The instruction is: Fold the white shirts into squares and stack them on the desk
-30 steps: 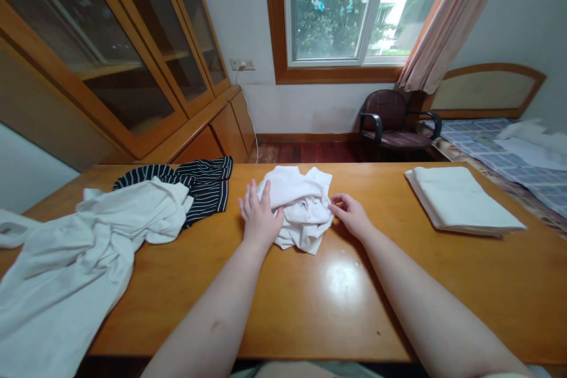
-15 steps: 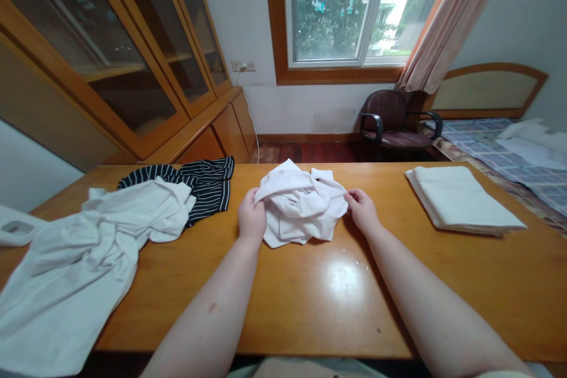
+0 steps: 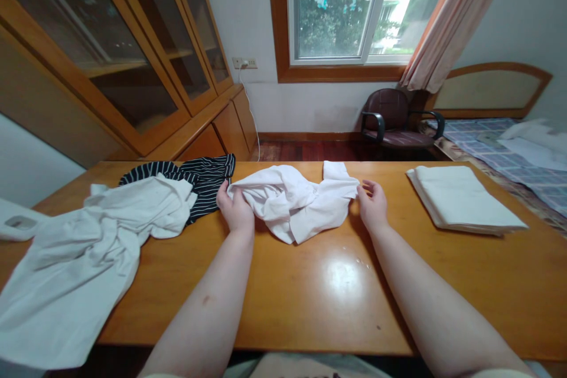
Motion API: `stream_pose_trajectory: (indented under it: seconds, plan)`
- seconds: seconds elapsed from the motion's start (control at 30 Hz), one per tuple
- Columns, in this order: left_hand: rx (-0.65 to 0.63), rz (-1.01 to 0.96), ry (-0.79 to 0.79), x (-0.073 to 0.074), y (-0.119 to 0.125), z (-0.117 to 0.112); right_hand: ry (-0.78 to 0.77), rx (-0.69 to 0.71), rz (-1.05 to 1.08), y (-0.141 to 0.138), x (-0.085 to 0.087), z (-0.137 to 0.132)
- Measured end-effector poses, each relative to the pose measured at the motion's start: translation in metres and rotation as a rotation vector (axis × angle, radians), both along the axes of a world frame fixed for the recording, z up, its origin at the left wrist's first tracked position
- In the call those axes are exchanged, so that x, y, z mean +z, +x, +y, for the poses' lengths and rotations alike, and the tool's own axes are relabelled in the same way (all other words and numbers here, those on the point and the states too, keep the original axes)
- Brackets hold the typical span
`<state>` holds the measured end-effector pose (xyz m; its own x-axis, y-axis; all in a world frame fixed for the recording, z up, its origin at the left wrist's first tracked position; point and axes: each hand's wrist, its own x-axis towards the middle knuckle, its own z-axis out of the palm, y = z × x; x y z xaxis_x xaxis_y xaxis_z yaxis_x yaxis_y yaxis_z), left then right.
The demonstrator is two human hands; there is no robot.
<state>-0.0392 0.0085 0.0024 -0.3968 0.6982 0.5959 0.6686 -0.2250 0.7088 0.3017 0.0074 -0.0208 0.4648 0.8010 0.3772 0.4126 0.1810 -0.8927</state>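
A crumpled white garment [image 3: 296, 204] lies stretched across the middle of the wooden table [image 3: 310, 301]. My left hand [image 3: 234, 209] grips its left end with closed fingers. My right hand [image 3: 373, 205] pinches its right end near the far side. The cloth hangs loosely between the two hands and rests on the tabletop.
A large rumpled white garment [image 3: 84, 254] covers the table's left part, over a black-and-white striped garment [image 3: 201, 180]. A folded white cloth [image 3: 460, 198] lies at the right. Behind stand a glass-door cabinet [image 3: 110, 53], a chair [image 3: 394, 124] and a bed [image 3: 509, 147].
My hands have taken hold of the white garment's two ends and moved apart, pulling the bundle out wider across the table.
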Motion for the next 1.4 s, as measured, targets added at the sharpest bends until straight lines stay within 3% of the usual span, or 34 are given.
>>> stream_pose_trajectory:
  seconds: [0.03,0.1,0.2,0.27,0.43,0.67,0.9,1.07,1.27,1.4]
  plan:
    - [0.095,0.011,0.079,0.005,0.005,-0.007,0.041,0.082,-0.113,-0.002,0.003,-0.003]
    - [0.054,0.161,0.153,0.017,0.018,-0.02,0.089,0.315,-0.317,-0.008,0.008,-0.009]
    - [-0.25,0.521,0.079,0.028,0.037,-0.032,0.079,0.579,-0.509,-0.016,0.013,-0.014]
    - [-0.4,0.66,-0.035,0.027,0.045,-0.032,0.034,0.605,-0.554,-0.019,0.012,-0.013]
    - [-0.406,0.598,-0.22,0.014,0.045,-0.02,-0.046,0.539,-0.495,-0.019,0.01,-0.012]
    - [-0.27,0.303,-0.233,0.012,0.032,-0.012,-0.197,0.393,-0.231,-0.018,0.01,-0.016]
    - [-0.073,0.04,-0.191,0.015,0.023,-0.007,-0.076,0.26,0.158,-0.016,0.011,-0.011]
    - [0.143,-0.23,-0.145,0.004,0.01,0.004,-0.01,0.196,0.357,-0.011,0.008,-0.004]
    - [0.324,-0.532,-0.073,0.005,0.006,0.008,0.018,0.039,0.368,-0.004,0.005,-0.001]
    - [0.352,-0.608,-0.04,0.007,0.004,0.008,0.008,-0.119,0.275,-0.001,0.008,-0.002]
